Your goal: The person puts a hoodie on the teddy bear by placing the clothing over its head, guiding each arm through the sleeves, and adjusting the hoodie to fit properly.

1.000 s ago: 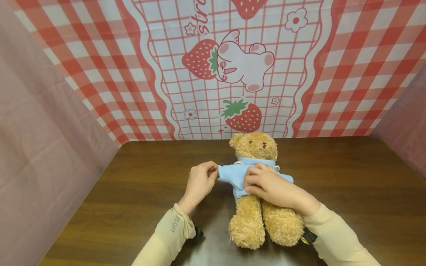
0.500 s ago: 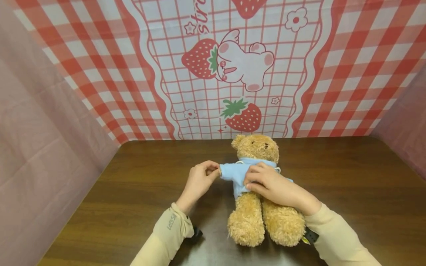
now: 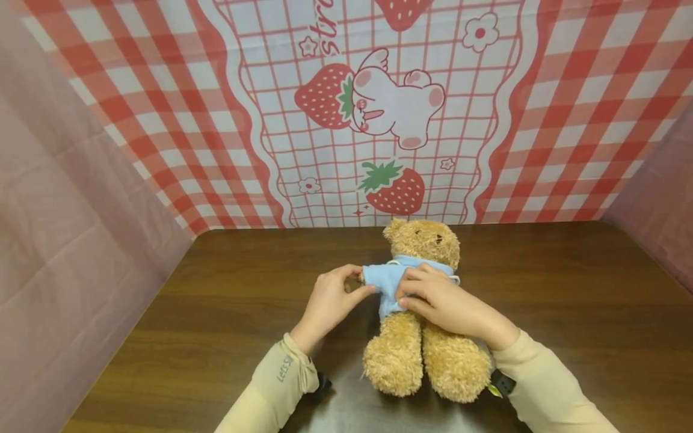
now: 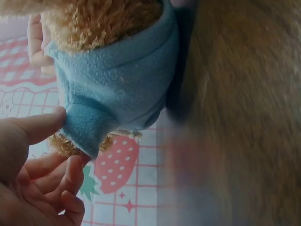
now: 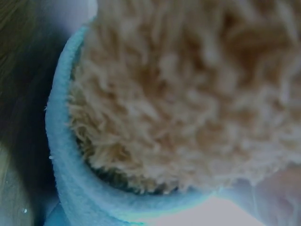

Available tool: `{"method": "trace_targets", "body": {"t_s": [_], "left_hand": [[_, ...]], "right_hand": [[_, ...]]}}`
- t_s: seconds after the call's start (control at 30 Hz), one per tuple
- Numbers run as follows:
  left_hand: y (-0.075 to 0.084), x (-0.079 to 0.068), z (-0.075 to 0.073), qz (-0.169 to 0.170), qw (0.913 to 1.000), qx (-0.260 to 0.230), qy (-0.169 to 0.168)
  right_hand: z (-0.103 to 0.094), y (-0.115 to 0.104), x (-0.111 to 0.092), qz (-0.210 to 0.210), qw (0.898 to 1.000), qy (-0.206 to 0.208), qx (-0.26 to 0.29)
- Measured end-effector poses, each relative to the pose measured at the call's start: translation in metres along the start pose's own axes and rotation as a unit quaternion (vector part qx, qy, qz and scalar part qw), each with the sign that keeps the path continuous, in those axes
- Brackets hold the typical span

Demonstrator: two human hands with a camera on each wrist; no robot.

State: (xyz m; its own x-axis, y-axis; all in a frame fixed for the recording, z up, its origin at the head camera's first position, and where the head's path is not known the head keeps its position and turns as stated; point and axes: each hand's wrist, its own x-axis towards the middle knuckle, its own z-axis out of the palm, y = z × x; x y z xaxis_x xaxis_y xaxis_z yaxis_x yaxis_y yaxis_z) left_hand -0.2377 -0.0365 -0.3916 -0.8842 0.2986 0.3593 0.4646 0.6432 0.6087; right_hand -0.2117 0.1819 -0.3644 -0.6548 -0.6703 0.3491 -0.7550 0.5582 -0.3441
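A golden plush teddy bear (image 3: 425, 240) lies face up, wearing a light blue sweater (image 3: 383, 278) with white cords at the neck. My left hand (image 3: 331, 299) is at the sleeve on the bear's left-side arm as I see it. In the left wrist view, the thumb touches the sleeve (image 4: 89, 125) and the fingers lie at the furry paw (image 4: 65, 145) poking from the cuff. Across the bear's belly, my right hand (image 3: 446, 300) holds the sweater front with bent fingers; it hides the other sleeve. Blurred fur (image 5: 188, 94) and the sweater's hem (image 5: 66, 141) fill the right wrist view.
The dark wooden table (image 3: 216, 325) runs back to a red-and-white checked cloth (image 3: 216, 120) printed with strawberries. Pink curtains (image 3: 81, 210) hang at both sides. A black strap piece (image 3: 502, 383) sits at the right cuff, beside the bear's foot.
The bear has turned slightly, its head going right and its feet left. My left hand has moved right, its thumb now spread from the fingers along the sleeve. The right hand has barely moved.
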Motion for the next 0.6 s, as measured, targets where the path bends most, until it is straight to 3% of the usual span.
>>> {"method": "trace_targets", "body": {"t_s": [0.17,0.37,0.6], "left_hand": [[-0.002,-0.001,0.002,0.018,0.9993,-0.023,0.025],[-0.001,-0.003,0.009,0.043,0.9968,-0.004,0.067],[0.003,-0.004,0.011,0.029,0.9978,-0.037,0.046]], "right_hand": [[0.001,0.0,0.0,-0.001,1.0,-0.003,0.008],[0.002,-0.001,0.001,-0.003,1.0,0.005,-0.004],[0.002,0.0,-0.001,0.0,1.0,0.013,0.0]]}}
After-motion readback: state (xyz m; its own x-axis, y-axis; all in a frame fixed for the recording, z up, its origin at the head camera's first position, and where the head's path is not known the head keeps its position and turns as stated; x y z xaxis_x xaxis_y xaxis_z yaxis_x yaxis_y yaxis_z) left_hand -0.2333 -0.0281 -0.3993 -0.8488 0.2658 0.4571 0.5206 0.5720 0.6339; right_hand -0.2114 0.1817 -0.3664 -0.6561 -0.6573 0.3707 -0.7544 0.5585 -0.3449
